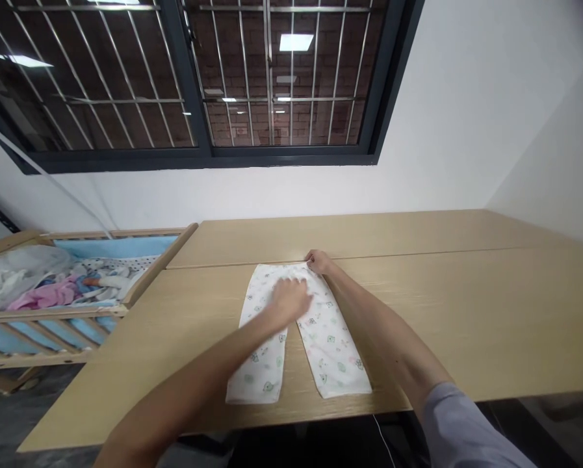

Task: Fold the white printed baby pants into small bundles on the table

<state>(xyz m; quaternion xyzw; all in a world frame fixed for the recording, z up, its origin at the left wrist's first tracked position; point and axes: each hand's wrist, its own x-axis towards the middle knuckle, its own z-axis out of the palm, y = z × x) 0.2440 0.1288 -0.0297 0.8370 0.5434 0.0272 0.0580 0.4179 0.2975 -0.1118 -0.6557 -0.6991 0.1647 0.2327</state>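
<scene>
A pair of small white baby trousers (333,344) with a pattern of little green and pink figures lies flat on the wooden table, its legs spread towards me and its waist at the far side. My right hand (319,261) pinches the far right corner of the waistband. Over the upper part of the trousers is my left hand (291,300), smeared by motion, so its fingers do not show clearly. The left hand and forearm hide part of the left trouser leg.
The wide wooden table (457,312) has a seam running across it near the wall. At the left stands a wooden cot (52,316) with blue lining, holding a heap of clothes (47,292) and a clear plastic bag. A barred window (291,156) is above the table.
</scene>
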